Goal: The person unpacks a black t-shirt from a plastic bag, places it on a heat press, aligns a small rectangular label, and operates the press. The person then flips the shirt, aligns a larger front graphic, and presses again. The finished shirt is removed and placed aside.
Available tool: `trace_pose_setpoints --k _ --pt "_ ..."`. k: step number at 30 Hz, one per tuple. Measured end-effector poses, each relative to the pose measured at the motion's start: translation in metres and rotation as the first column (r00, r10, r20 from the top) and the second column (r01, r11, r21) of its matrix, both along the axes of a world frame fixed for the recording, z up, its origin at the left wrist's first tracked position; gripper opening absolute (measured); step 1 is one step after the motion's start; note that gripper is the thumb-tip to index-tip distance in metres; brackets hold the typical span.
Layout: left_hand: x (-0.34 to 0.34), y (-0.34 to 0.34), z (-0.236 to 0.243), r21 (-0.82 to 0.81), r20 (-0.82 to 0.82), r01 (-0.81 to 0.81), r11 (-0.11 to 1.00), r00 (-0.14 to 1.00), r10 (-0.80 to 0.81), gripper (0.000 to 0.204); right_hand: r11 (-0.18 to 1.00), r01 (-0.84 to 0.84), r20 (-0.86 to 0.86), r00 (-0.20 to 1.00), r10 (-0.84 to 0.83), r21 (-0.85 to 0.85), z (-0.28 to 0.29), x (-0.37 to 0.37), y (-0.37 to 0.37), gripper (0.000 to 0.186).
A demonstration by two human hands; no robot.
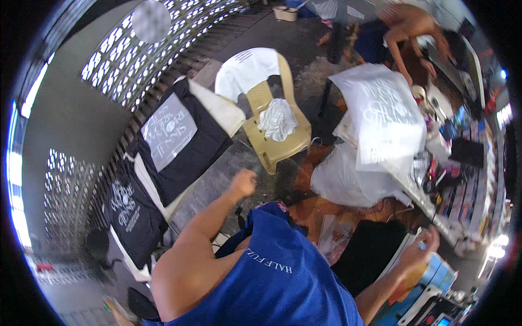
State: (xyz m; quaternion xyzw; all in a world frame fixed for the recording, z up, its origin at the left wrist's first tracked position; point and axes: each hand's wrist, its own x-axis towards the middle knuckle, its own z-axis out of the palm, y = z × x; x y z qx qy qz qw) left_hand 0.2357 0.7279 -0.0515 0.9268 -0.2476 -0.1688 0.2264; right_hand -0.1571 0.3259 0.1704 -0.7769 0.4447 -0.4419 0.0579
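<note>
My left hand is closed in a loose fist over the grey floor, in front of the plastic chair. Nothing shows in its fingers. At the right, my right hand is raised with its fingers curled in, near a black flat panel. A small blue spot shows at these fingers; whether it is a held thing, I cannot make out. A beige chair bears a crumpled white cloth, and another white cloth hangs over its back. Black printed shirts lie on boards to the left of my left hand.
Clear plastic sheeting covers a stack beyond my right hand. A cluttered table edge runs along the right. At the far right another person bends over a work surface. A patterned block wall stands at the left.
</note>
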Motion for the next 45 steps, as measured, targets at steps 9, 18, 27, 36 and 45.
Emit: trace_pose_setpoints --k 9,18,27,36,45 --pt "0.164 0.160 -0.002 -0.014 0.416 -0.430 0.903 0.818 0.396 0.033 0.302 -0.797 -0.072 0.312 0.947 0.522 -0.100 0.293 0.189 0.014" --pt "0.257 0.187 -0.018 0.224 0.409 -0.471 0.853 0.840 0.356 0.081 -0.006 -0.913 -0.461 -0.212 0.862 0.408 -0.197 0.573 0.375 0.054" --pt "0.210 0.226 -0.019 -0.091 0.372 -0.544 0.834 0.758 0.535 0.070 -0.077 -0.780 -0.509 -0.477 0.717 0.622 -0.194 0.622 0.413 0.039" --pt "0.155 0.218 -0.014 -0.157 0.320 -0.727 0.669 0.603 0.731 0.058 -0.677 -0.654 -0.629 -0.692 0.356 0.337 -0.212 0.717 0.462 0.020" --pt "0.150 0.219 -0.018 -0.134 0.315 -0.748 0.651 0.590 0.743 0.056 -0.422 -0.394 -0.187 -0.872 0.451 0.816 -0.199 0.795 0.523 0.016"
